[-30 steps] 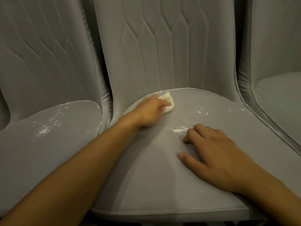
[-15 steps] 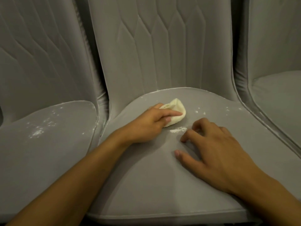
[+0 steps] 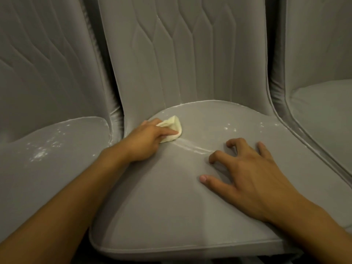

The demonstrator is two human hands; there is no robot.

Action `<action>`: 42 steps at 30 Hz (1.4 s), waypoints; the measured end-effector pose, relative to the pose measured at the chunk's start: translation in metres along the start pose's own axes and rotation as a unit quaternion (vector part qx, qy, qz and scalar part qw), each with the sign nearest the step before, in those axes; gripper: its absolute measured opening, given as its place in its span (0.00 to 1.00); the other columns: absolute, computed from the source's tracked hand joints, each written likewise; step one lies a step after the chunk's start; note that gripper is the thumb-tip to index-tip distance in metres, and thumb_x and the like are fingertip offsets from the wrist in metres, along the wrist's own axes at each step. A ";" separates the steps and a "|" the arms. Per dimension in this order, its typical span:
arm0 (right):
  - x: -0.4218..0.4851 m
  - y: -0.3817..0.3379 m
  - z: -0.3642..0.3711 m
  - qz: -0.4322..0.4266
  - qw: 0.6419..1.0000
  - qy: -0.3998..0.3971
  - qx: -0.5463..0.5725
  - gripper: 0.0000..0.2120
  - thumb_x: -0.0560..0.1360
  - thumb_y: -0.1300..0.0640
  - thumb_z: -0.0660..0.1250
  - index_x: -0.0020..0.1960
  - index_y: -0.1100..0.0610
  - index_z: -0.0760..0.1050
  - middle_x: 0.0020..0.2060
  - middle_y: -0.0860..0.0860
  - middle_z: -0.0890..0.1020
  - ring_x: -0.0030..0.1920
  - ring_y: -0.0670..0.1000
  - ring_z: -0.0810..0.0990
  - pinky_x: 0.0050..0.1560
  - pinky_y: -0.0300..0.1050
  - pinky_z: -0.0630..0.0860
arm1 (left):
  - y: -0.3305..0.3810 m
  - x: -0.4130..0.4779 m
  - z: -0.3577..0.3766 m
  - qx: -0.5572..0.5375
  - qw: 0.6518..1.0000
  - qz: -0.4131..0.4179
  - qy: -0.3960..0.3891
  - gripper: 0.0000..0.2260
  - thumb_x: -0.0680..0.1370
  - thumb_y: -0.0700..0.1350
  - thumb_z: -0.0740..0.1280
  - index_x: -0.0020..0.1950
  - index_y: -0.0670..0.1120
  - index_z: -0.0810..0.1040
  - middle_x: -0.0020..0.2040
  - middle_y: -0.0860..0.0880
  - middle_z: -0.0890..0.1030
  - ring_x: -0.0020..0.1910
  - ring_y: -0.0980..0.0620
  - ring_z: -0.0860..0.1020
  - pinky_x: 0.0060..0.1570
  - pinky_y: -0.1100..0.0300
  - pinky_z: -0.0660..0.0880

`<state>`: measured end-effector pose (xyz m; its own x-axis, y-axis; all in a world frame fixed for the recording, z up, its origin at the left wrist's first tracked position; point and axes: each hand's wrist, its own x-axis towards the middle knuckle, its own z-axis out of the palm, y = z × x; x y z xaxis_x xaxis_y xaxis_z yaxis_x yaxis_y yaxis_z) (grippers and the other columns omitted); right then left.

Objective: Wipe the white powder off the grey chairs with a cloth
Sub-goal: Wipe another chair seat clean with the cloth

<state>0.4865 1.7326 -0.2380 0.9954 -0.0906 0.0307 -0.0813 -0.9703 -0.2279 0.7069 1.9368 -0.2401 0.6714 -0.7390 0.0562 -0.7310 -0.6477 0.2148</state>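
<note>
My left hand presses a small pale yellow cloth onto the seat of the middle grey chair, near its back left. A thin smeared streak of white powder runs from the cloth toward my right hand. A few white powder specks lie further right near the seat's back. My right hand rests on the seat with fingers spread and curled, holding nothing. The left grey chair has scattered white powder on its seat.
A third grey chair stands at the right, its seat edge close to the middle chair. Quilted backrests rise behind all three seats. Narrow dark gaps separate the chairs.
My left hand swept the cloth right across the powder patch, then back left, leaving a smeared streak. My right hand stayed planted, its fingers curling more.
</note>
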 end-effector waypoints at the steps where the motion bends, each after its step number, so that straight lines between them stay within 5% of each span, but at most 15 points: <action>1: 0.000 0.000 0.000 0.000 1.000 -0.001 0.001 0.30 0.72 0.22 0.42 0.66 0.35 0.64 0.68 0.49 0.67 0.72 0.49 0.63 0.76 0.63 0.52 | -0.001 -0.001 -0.001 -0.020 1.000 -0.005 -0.005 0.18 0.84 0.41 0.60 0.71 0.57 0.77 0.66 0.45 0.73 0.65 0.40 0.71 0.65 0.62 0.60; 8: 0.000 -0.002 0.001 -0.006 1.000 0.002 -0.009 0.32 0.71 0.22 0.40 0.68 0.34 0.62 0.69 0.51 0.68 0.72 0.50 0.64 0.76 0.63 0.54 | 0.068 -0.016 0.014 -0.064 0.986 0.152 -0.026 0.17 0.84 0.48 0.60 0.70 0.65 0.75 0.55 0.57 0.69 0.57 0.50 0.69 0.64 0.55 0.67; 12: 0.000 0.000 0.000 -0.004 1.000 0.003 0.000 0.31 0.71 0.22 0.40 0.64 0.35 0.65 0.68 0.50 0.68 0.71 0.49 0.65 0.75 0.63 0.54 | 0.039 0.003 0.015 0.020 0.998 0.060 0.030 0.23 0.82 0.41 0.59 0.70 0.64 0.75 0.63 0.50 0.72 0.59 0.43 0.71 0.64 0.46 0.68; 15: 0.000 0.000 0.000 -0.005 1.000 -0.004 0.001 0.33 0.70 0.22 0.38 0.65 0.35 0.64 0.69 0.49 0.67 0.72 0.49 0.64 0.76 0.63 0.53 | 0.023 0.012 0.010 -0.037 0.997 0.004 0.071 0.19 0.84 0.43 0.58 0.71 0.61 0.76 0.64 0.46 0.73 0.64 0.41 0.71 0.70 0.51 0.64; 18: 0.001 -0.001 0.001 -0.004 1.000 -0.001 -0.004 0.32 0.71 0.22 0.40 0.65 0.35 0.64 0.69 0.50 0.67 0.72 0.49 0.64 0.76 0.63 0.53 | 0.047 0.002 0.009 -0.098 0.989 0.106 0.045 0.19 0.83 0.44 0.59 0.70 0.60 0.77 0.60 0.48 0.73 0.61 0.44 0.71 0.69 0.54 0.64; 21: 0.001 -0.001 0.001 -0.008 1.000 0.003 -0.010 0.31 0.71 0.22 0.40 0.65 0.35 0.64 0.69 0.50 0.68 0.71 0.49 0.65 0.75 0.63 0.54 | 0.059 -0.010 0.016 -0.047 0.984 0.167 -0.025 0.21 0.82 0.45 0.59 0.70 0.65 0.75 0.60 0.51 0.72 0.58 0.47 0.70 0.64 0.54 0.67; 26: 0.001 0.000 0.000 -0.010 1.000 -0.005 0.007 0.31 0.72 0.22 0.40 0.65 0.35 0.64 0.69 0.48 0.67 0.72 0.49 0.65 0.76 0.63 0.53 | 0.009 0.011 0.008 0.046 0.999 0.005 0.025 0.28 0.81 0.37 0.59 0.72 0.66 0.72 0.67 0.48 0.71 0.62 0.40 0.69 0.68 0.47 0.66; 31: 0.000 0.000 0.001 -0.010 1.000 -0.004 0.004 0.31 0.72 0.23 0.40 0.66 0.36 0.63 0.69 0.49 0.67 0.72 0.49 0.64 0.76 0.63 0.53 | -0.004 0.018 0.012 -0.009 0.995 -0.082 0.061 0.19 0.85 0.44 0.56 0.73 0.60 0.74 0.68 0.42 0.71 0.66 0.36 0.69 0.71 0.49 0.63; 42: 0.003 0.000 0.005 -0.004 1.000 0.018 -0.006 0.27 0.72 0.22 0.41 0.58 0.37 0.62 0.67 0.49 0.69 0.67 0.49 0.69 0.74 0.63 0.57 | 0.071 -0.040 0.008 -0.111 0.983 0.133 -0.063 0.19 0.82 0.50 0.57 0.70 0.64 0.76 0.57 0.52 0.71 0.60 0.49 0.70 0.69 0.53 0.66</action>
<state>0.4894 1.7335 -0.2433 0.9935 -0.0913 0.0683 -0.0746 -0.9736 -0.2155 0.6269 1.9189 -0.2353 0.4296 -0.9028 0.0218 -0.8243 -0.3821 0.4178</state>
